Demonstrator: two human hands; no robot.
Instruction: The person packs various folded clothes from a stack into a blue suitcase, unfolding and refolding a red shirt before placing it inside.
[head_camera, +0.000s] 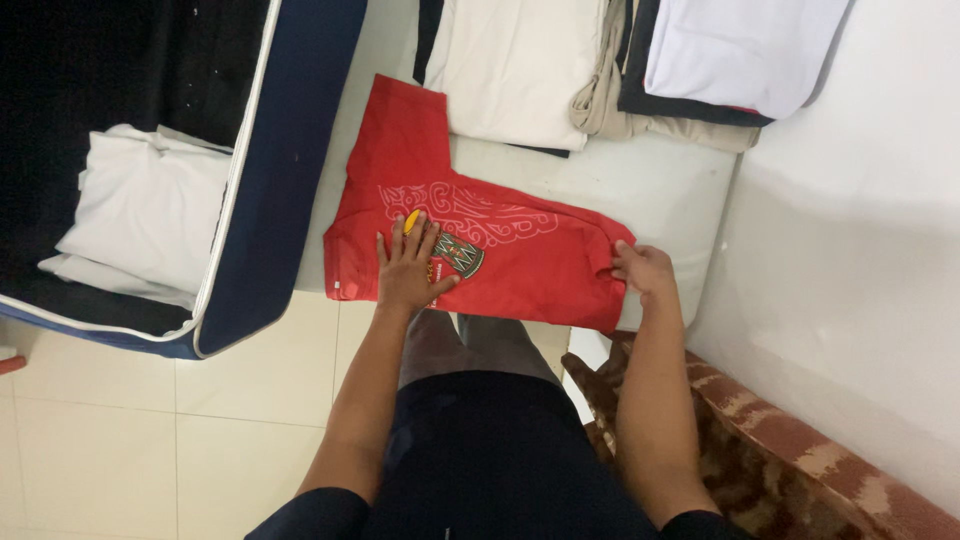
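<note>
Our 2 forearms reach forward over dark-clothed knees to a red T-shirt (500, 245), soft cotton with a pale printed pattern, lying flat on the white floor, its long axis running left to right. We press our left hand (408, 268) open and flat on the print; our right hand (643, 268) pinches the shirt's right edge. An open suitcase (285, 150) sits left.

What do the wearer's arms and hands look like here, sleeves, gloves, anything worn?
Both the left hand and right hand are bare: no gloves, and no watch or rings that show. Forearms are uncovered; dark navy short sleeves show only at the bottom edge.
</note>
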